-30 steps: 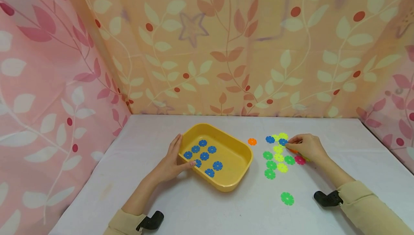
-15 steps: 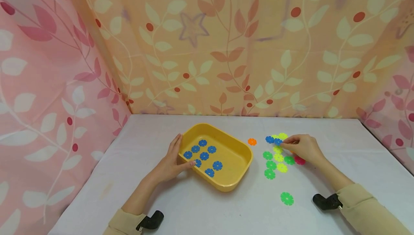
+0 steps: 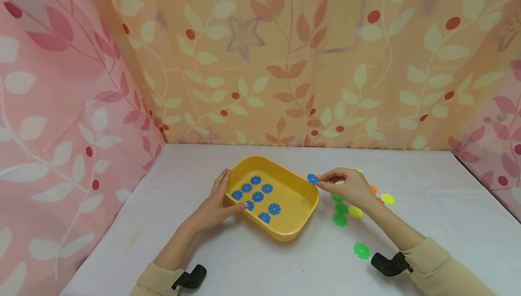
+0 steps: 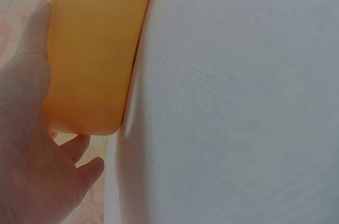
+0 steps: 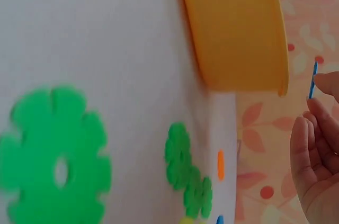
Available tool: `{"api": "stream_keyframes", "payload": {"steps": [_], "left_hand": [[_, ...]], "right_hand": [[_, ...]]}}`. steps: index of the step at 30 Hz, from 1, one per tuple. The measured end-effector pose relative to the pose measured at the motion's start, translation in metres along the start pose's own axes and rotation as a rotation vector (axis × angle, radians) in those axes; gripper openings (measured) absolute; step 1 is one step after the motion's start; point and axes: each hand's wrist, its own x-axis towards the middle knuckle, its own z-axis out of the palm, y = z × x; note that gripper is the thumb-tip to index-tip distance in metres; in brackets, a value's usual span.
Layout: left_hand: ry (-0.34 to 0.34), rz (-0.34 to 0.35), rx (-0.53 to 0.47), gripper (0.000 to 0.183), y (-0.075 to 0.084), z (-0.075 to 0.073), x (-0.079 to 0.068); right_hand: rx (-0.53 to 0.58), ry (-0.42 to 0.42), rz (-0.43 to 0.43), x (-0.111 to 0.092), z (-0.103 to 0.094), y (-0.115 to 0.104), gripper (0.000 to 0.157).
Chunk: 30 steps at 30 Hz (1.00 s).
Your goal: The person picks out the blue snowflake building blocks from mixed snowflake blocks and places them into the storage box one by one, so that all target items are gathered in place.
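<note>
My left hand (image 3: 212, 207) grips the corner of a yellow plastic basin (image 3: 281, 233), thumb over the near rim and fingers against the outer left end. Several blue snowflake discs (image 3: 258, 197) lie flat on the basin's floor, mostly toward the left. Between thumb and fingertips, my right hand (image 3: 349, 188) pinches another blue snowflake disc (image 3: 312, 179) just off the basin's right rim. In the right wrist view this held disc (image 5: 313, 80) appears edge-on, clear of the table and beside the basin wall (image 5: 238, 33).
Green snowflake discs (image 3: 340, 208), a yellow disc (image 3: 387, 198) and other colours lie around and under the right hand, which partly hides them. An orange disc (image 3: 318, 176) shows behind the held one. A single green disc (image 3: 361, 250) lies nearer the front. Patterned curtains (image 3: 260, 83) surround the white table.
My right hand has picked up the blue disc from the scattered pile and carried it left to the basin's right rim. The left hand and basin have stayed in place.
</note>
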Motion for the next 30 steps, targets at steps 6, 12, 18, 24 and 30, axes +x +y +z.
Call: {"api": "stream_keyframes", "payload": {"steps": [6, 12, 18, 24, 30], "left_hand": [[-0.007, 0.001, -0.003, 0.114, 0.001, -0.002, 0.000], [-0.011, 0.002, -0.006, 0.114, 0.000, -0.001, -0.001], [-0.011, 0.013, -0.008, 0.114, -0.002, 0.000, 0.000], [-0.006, 0.003, -0.002, 0.114, -0.001, 0.000, 0.000], [-0.008, 0.006, -0.002, 0.114, -0.002, 0.000, 0.000]], "right_hand": [[0.035, -0.079, -0.116, 0.004, 0.033, -0.031, 0.019], [-0.083, -0.157, -0.229, 0.014, 0.065, -0.044, 0.017], [-0.260, -0.225, -0.145, 0.024, 0.083, -0.050, 0.015], [-0.408, -0.236, -0.049, 0.028, 0.088, -0.053, 0.019], [-0.458, -0.244, -0.043, 0.026, 0.091, -0.054, 0.019]]}}
